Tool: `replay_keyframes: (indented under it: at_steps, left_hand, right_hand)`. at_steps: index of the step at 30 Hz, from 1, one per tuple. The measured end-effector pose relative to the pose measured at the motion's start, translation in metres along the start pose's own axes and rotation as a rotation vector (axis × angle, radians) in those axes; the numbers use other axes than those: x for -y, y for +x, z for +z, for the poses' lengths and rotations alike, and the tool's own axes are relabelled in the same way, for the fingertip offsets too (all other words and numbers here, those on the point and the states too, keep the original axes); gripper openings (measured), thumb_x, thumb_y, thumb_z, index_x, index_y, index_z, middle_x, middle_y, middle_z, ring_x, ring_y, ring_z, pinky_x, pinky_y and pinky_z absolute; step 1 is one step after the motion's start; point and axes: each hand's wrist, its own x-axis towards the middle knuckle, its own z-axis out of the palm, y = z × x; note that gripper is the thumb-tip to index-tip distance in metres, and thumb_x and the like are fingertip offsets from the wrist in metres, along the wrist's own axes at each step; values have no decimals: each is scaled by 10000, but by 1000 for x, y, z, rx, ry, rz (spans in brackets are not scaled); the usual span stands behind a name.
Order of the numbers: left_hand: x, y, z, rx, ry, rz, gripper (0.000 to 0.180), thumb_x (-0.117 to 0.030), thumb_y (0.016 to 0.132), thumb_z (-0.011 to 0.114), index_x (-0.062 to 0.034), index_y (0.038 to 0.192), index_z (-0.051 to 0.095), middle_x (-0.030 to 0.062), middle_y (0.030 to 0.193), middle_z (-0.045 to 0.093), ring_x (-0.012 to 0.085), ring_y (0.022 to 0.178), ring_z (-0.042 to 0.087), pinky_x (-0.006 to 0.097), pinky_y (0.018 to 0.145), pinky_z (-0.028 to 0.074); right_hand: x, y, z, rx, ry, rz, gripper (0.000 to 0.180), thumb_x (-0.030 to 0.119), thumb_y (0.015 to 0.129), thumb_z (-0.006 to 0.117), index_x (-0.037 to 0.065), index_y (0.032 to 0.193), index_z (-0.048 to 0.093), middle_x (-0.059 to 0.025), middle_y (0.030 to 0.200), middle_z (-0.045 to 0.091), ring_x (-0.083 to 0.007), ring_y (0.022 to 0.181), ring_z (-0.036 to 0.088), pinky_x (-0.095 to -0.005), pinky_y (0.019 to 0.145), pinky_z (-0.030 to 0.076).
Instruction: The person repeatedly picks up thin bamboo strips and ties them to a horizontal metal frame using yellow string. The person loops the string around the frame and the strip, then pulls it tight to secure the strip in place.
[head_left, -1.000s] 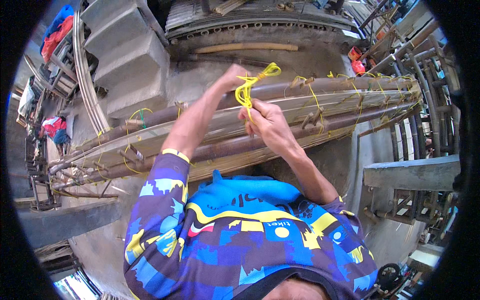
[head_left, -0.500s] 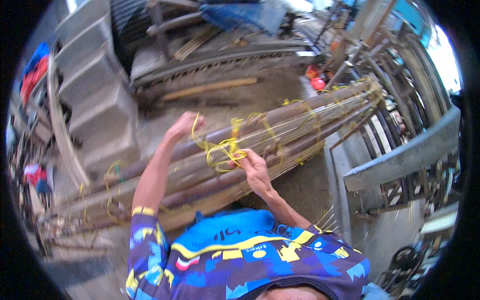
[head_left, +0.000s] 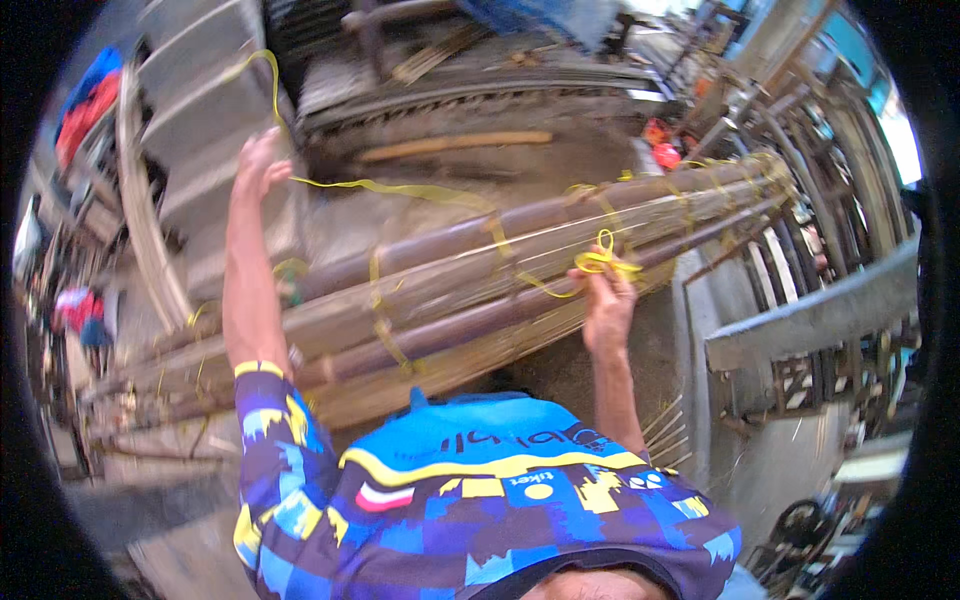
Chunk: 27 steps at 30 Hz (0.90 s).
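Note:
A thin yellow plastic strap (head_left: pixel 400 191) stretches from the long bundle of brown poles and pale strips (head_left: pixel 440 265) to my left hand (head_left: pixel 263 165). My left hand is out beyond the far side of the bundle, closed on the strap, whose loose end curls up past the fingers. Over the near right part of the bundle, my right hand (head_left: pixel 608 305) pinches a looped coil of yellow strap (head_left: pixel 602 262). More yellow bands (head_left: pixel 377 300) go round the poles at intervals. Motion blur softens both hands' fingertips.
Concrete steps (head_left: pixel 205 110) rise at the far left. A loose wooden stick (head_left: pixel 455 146) lies on the ground behind the bundle. At the right are a grey curved plank (head_left: pixel 800 315) and slatted wooden racks. A red item (head_left: pixel 665 155) sits near the bundle's far right end.
My left hand has moved left and outward, drawing the strap out long. My right hand has shifted right and up with the coil, so the hands are farther apart.

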Motion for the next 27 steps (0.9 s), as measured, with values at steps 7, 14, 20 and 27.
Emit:
replay_keyframes:
  at_steps: [7, 14, 20, 27]
  left_hand:
    - [23, -125, 38, 468, 93, 708, 227, -203, 851, 480, -24, 953, 574, 78, 834, 623, 118, 694, 577, 247, 610, 464]
    - [131, -251, 104, 705, -52, 254, 227, -96, 823, 545, 36, 1007, 559, 65, 805, 616, 99, 664, 569, 227, 584, 482]
    - [136, -261, 115, 459, -103, 189, 115, -79, 813, 560, 29, 841, 584, 48, 706, 599, 83, 622, 565, 213, 551, 470]
    - [142, -303, 115, 364, -41, 293, 95, -78, 802, 572, 17, 796, 580, 26, 634, 574, 58, 553, 513, 206, 497, 428]
  right_hand:
    - [-41, -27, 47, 377, -390, -20, 199, 2, 786, 511, -57, 971, 555, -41, 850, 555, -100, 777, 528, -213, 731, 405]
    - [-54, -38, 74, 485, -492, -31, 264, -65, 777, 499, -16, 1036, 514, -48, 840, 571, -76, 781, 528, -211, 695, 432]
    - [-49, -31, 67, 595, -396, -155, 376, -54, 749, 546, 13, 1092, 407, -50, 906, 537, -137, 870, 537, -243, 757, 434]
    - [-38, -39, 64, 497, -300, -148, 250, 7, 792, 564, 52, 1029, 497, -27, 742, 555, -69, 680, 523, -198, 596, 435]
